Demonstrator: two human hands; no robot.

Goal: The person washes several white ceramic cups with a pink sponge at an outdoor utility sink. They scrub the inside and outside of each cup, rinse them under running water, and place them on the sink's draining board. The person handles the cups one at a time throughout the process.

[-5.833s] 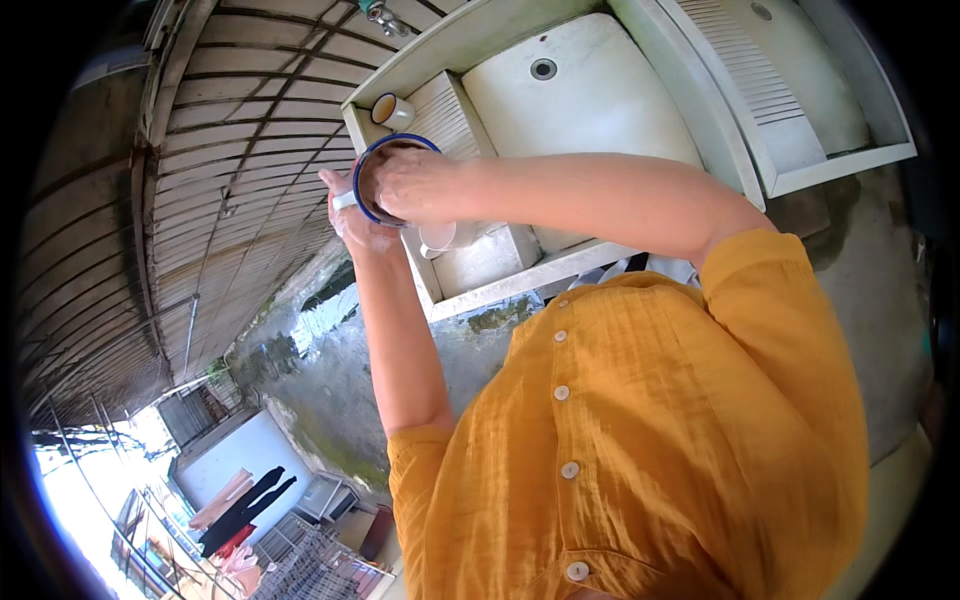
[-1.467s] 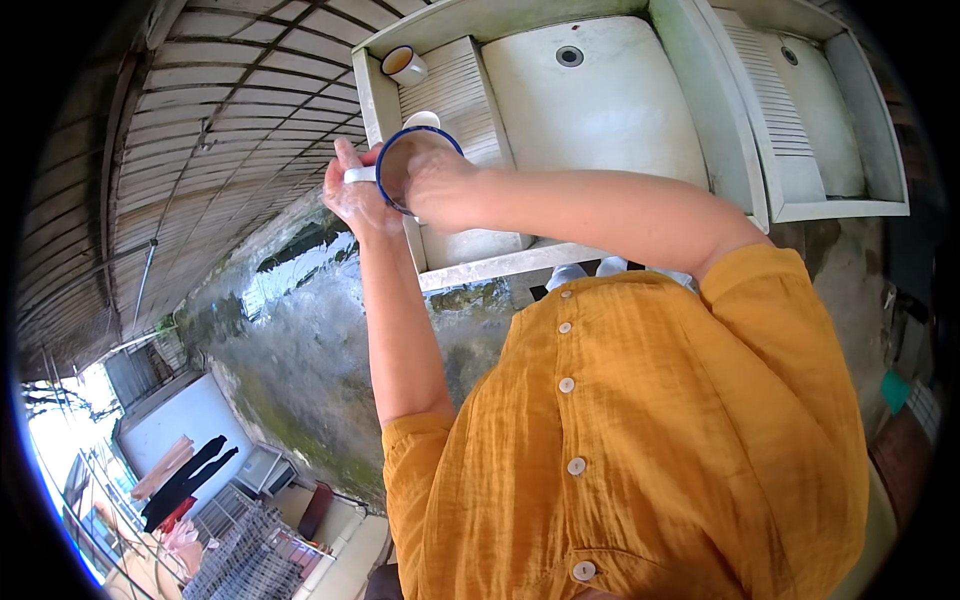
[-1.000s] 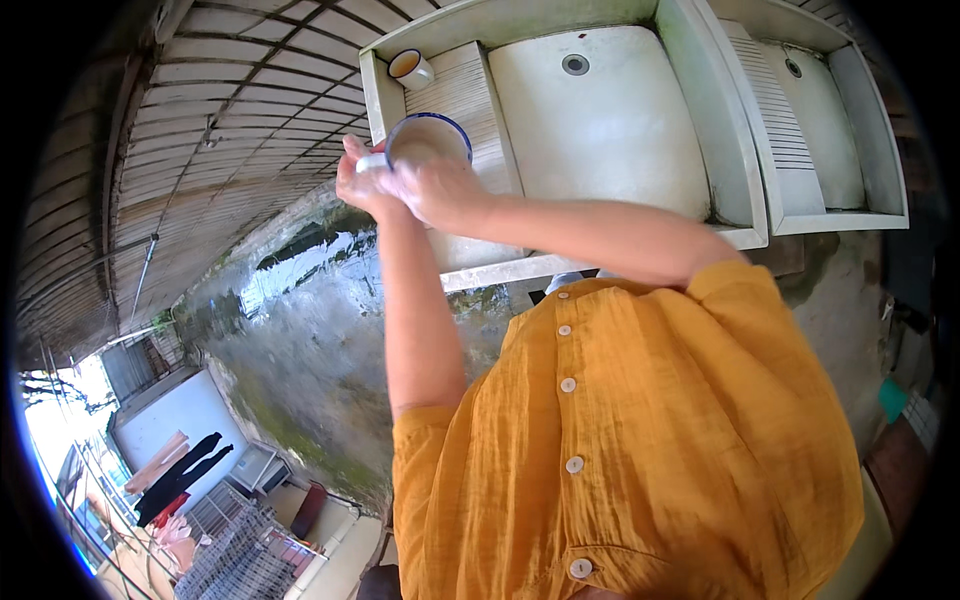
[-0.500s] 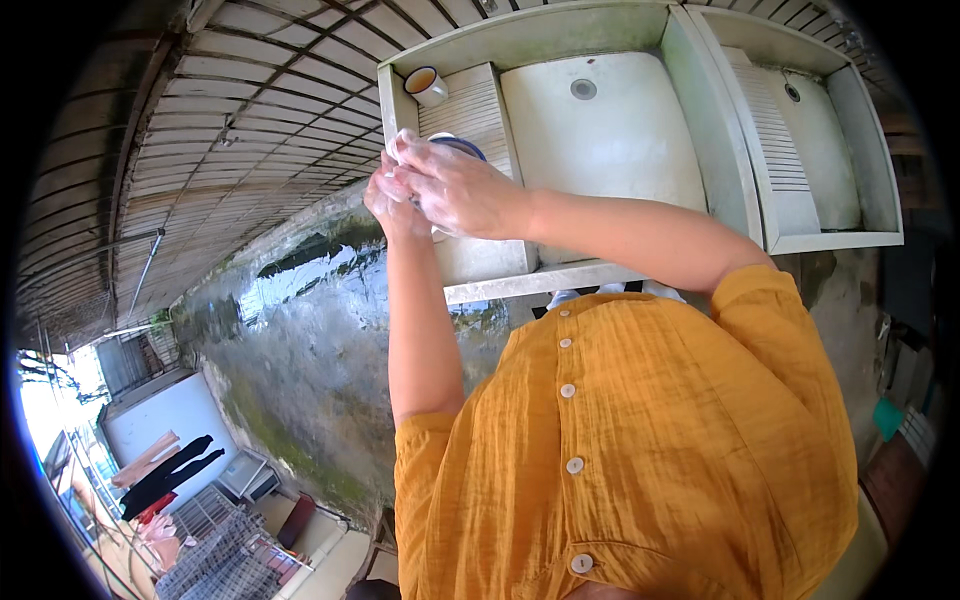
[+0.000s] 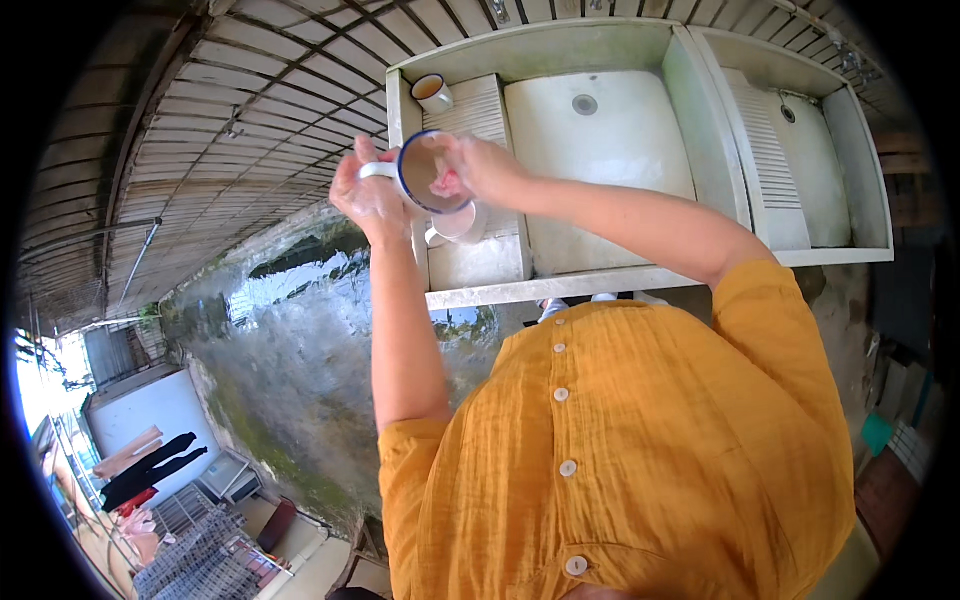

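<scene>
Your left hand (image 5: 372,205) grips the mug (image 5: 422,165) at its handle side; the handle (image 5: 378,170) points toward that palm, and the finger contact behind it is partly hidden. The mug is raised above the ribbed board (image 5: 482,262), tilted, blue-rimmed mouth facing you. Your right hand (image 5: 490,172) is at the far side of the mouth, fingers bent inside; you cannot tell whether they pinch anything. A white cup (image 5: 462,222) sits just below the mug; a second cup (image 5: 438,98) occupies the sink's (image 5: 460,299) corner.
</scene>
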